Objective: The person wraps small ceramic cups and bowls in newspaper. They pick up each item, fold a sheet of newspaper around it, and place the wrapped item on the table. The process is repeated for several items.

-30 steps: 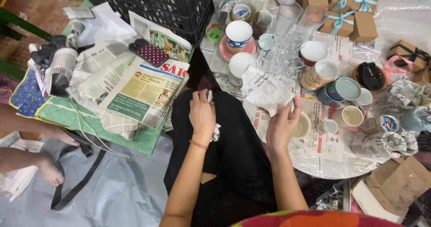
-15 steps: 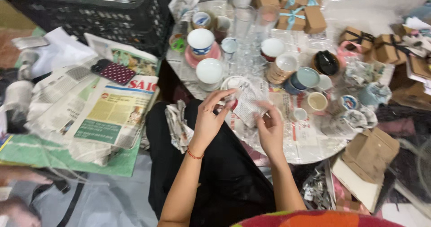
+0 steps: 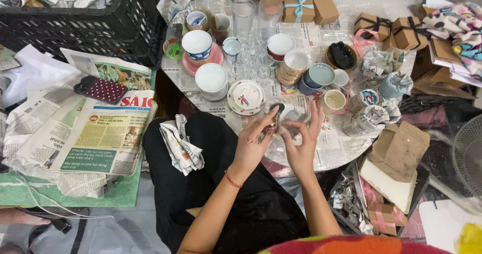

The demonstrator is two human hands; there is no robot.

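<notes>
Head view: left hand (image 3: 252, 146) and right hand (image 3: 303, 146) meet over the near edge of the round table (image 3: 326, 156), both with fingers curled around a small clear glass (image 3: 286, 118) held between them. The glass sits between the two palms, left fingertips on its upper left, right fingers wrapped along its right side (it is see-through, so the exact rim is hard to tell). A red string bracelet (image 3: 232, 179) is on the left wrist.

Open room: little. Just beyond the glass the table is packed: a painted saucer (image 3: 245, 96) just left of the hands, a white bowl (image 3: 211, 78) behind that, a cluster of clear glasses (image 3: 251, 58) farther back, a blue-grey bowl (image 3: 320, 76) and a small cream cup (image 3: 334, 100) just right of the right fingertips. Paper-wrapped bundles (image 3: 369, 119) lie near the table's right edge. The only bare patch is the newspaper-covered strip of table right under the hands.

Left of the person's lap lies crumpled newspaper (image 3: 181, 146) on the black trousers, then a spread stack of newspapers (image 3: 95, 138) on the floor with a red dotted phone case (image 3: 100, 90) on top. A black plastic crate (image 3: 85, 23) stands at the far left. Brown gift boxes (image 3: 301, 3) line the far table edge; a brown paper bag (image 3: 399, 151) hangs off the right.
</notes>
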